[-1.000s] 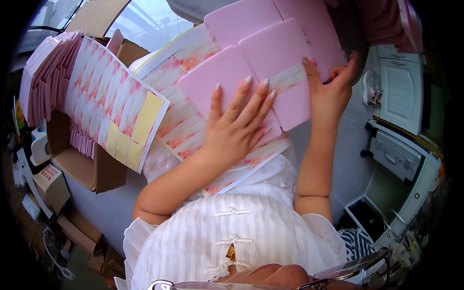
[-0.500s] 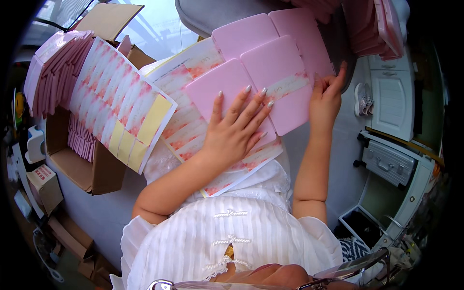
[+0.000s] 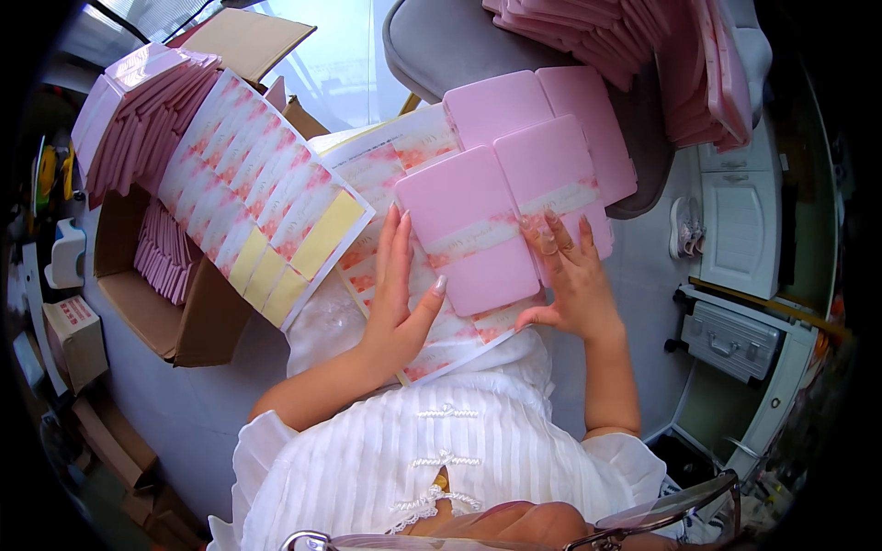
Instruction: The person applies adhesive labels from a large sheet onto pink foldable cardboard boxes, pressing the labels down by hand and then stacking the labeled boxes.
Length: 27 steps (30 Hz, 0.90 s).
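Grey floor (image 3: 220, 395) below; overlapping pink cases (image 3: 469, 195) atop floral label sheets (image 3: 369, 172). Left hand (image 3: 390, 308) straight-fingered, thumb wide, beside their left edge; right hand (image 3: 579, 286) spread wide over the near right case (image 3: 547, 161).

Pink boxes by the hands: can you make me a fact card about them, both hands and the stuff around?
Left hand: fingers straight, beside the front left pink box; touching unclear
Right hand: fingers spread over the front right pink box
Front boxes: lying flat, each with a patterned label across it
Underneath: a sheet of labels
Left side: another label sheet with yellow patches; a cardboard box holding pink boxes
Top: gray seat with piled pink boxes
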Tool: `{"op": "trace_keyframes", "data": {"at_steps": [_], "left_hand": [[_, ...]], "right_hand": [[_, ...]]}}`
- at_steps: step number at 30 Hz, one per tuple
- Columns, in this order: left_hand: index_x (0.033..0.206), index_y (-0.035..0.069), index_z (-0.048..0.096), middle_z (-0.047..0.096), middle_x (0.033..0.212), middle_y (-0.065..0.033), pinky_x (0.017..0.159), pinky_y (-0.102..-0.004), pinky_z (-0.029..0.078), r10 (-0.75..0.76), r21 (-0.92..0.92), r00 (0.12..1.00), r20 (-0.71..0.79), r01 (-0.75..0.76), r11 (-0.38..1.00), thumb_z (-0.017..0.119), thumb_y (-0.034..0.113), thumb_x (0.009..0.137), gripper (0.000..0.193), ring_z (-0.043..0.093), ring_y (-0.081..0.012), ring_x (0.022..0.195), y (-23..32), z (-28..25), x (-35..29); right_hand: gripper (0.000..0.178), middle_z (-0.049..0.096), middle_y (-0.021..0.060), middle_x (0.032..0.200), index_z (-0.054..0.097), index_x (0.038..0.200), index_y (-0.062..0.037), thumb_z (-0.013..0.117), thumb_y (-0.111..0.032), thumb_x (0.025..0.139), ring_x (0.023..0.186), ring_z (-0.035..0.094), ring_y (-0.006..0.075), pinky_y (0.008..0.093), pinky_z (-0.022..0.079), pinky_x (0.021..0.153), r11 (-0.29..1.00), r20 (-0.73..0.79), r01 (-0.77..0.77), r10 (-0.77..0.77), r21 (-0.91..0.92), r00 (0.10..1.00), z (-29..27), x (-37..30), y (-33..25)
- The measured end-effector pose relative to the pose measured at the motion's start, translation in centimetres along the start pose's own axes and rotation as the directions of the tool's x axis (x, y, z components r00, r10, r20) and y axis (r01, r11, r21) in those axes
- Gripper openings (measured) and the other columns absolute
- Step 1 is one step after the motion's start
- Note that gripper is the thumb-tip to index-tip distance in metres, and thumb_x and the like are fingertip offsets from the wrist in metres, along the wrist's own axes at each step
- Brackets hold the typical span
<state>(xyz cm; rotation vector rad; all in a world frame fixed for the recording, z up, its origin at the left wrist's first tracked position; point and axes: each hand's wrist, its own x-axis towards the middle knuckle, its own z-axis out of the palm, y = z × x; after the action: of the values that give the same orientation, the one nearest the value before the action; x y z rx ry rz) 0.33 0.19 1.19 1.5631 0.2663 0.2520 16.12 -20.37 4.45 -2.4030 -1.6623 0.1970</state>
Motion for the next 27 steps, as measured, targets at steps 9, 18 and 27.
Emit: {"op": "trace_keyframes", "data": {"at_steps": [9, 18, 27], "left_hand": [[0.148, 0.01, 0.003, -0.003, 0.155, -0.0076, 0.113, -0.0423, 0.016, -0.082, -0.435, 0.996, 0.038, 0.09, 0.896, 0.05, 0.006, 0.088, 0.077, 0.001, -0.0232, 0.143, -0.6, 0.5, 0.3], [0.147, 0.009, 0.017, 0.008, 0.154, -0.0122, 0.108, -0.046, 0.027, 0.137, -0.593, 0.99, 0.018, -0.1, 0.799, 0.05, 0.019, 0.087, 0.069, 0.03, -0.0341, 0.135, 4.4, -1.9, -1.2], [0.113, 0.002, 0.049, 0.042, 0.123, -0.0164, 0.082, -0.0343, 0.044, 0.399, -0.092, 0.856, -0.328, -0.449, 0.889, 0.053, 0.018, 0.088, 0.03, 0.056, -0.0224, 0.089, 3.6, -6.7, -4.4]], "right_hand": [[0.061, 0.044, 0.0152, 0.138, 0.036, 0.135, -0.0055, 0.061, -0.013, 0.081, 0.129, 0.041, 0.0324, 0.0476, 0.037, 0.102, 0.978, -0.122, 0.13, -0.151, -0.166, 0.981, 1.8, -0.3, 0.7], [0.028, 0.062, 0.022, 0.113, 0.059, 0.108, -0.0029, 0.06, -0.001, 0.08, 0.107, 0.06, 0.0361, 0.0393, 0.051, 0.082, 0.993, -0.584, 0.07, -0.112, -0.094, 0.804, -9.8, -1.5, -2.9], [0.037, 0.06, 0.0204, 0.111, 0.056, 0.113, 0.0071, 0.063, -0.019, 0.089, 0.095, 0.06, 0.0232, 0.0348, 0.048, 0.085, 0.927, -0.919, -0.113, 0.327, 0.356, -0.219, -15.9, 1.5, 9.3]]}}
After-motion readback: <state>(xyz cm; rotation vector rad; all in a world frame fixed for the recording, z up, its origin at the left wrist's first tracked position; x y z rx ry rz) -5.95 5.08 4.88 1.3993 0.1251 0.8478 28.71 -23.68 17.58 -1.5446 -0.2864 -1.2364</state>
